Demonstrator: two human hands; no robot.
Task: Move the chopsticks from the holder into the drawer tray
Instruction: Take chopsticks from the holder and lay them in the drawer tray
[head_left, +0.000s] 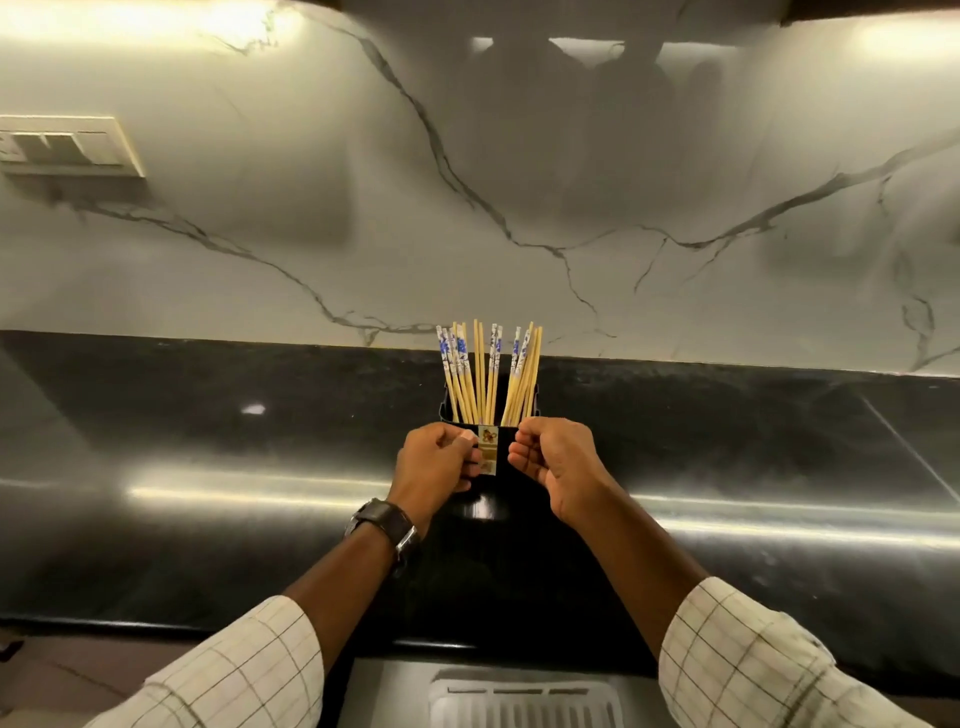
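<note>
Here the left hand (434, 460) curls against the black holder (488, 467) of chopsticks (488, 371), the right hand (556, 462) half-curled, empty beside it.

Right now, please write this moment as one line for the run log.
stage: start | wooden chopsticks: all upright in black holder | left hand: touching holder front | right hand: curled, empty | white slotted drawer tray: no chopsticks visible

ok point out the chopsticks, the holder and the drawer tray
chopsticks (485, 371): head view, on the middle of the upright bundle.
holder (485, 499): head view, on its black front wall below the sticker.
drawer tray (524, 701): head view, on its white slotted floor at the bottom edge.
</note>
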